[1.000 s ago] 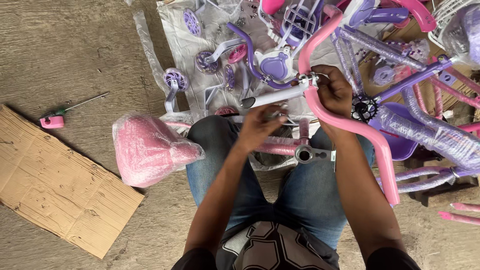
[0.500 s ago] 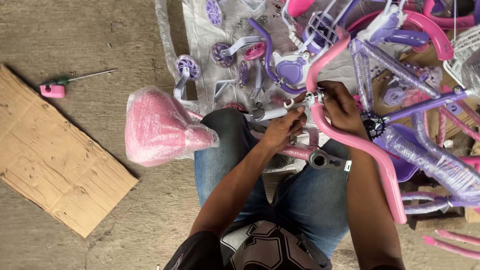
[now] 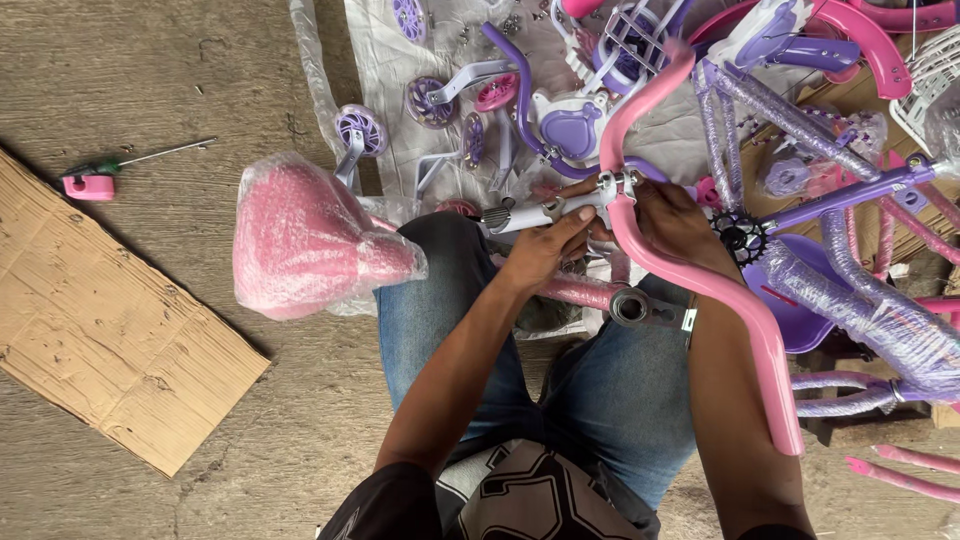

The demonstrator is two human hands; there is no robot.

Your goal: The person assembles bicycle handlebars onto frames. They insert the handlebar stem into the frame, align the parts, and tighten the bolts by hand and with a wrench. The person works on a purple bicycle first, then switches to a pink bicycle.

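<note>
My left hand (image 3: 540, 252) is closed around a white handlebar stem (image 3: 520, 214) that lies across my knees. At the clamp where this stem meets a curved pink handlebar (image 3: 720, 300), my right hand (image 3: 682, 226) grips the bar. The pink bar arcs from the top middle down to the lower right. A short pink tube with a metal end (image 3: 628, 304) rests on my jeans just below both hands. Beside my left knee lies a pink saddle (image 3: 305, 240) wrapped in clear plastic.
A purple bike frame in plastic wrap (image 3: 860, 290) and its black chainring (image 3: 740, 238) lie at the right. Training wheels (image 3: 357, 130) and purple parts sit on a plastic sheet (image 3: 400, 70) ahead. On the concrete floor at the left lie cardboard (image 3: 100, 320), a screwdriver (image 3: 150, 155) and a pink roll (image 3: 88, 186).
Both hands have stayed at the stem and clamp. The view has shifted, so the saddle and parts sit further right and lower in the picture.
</note>
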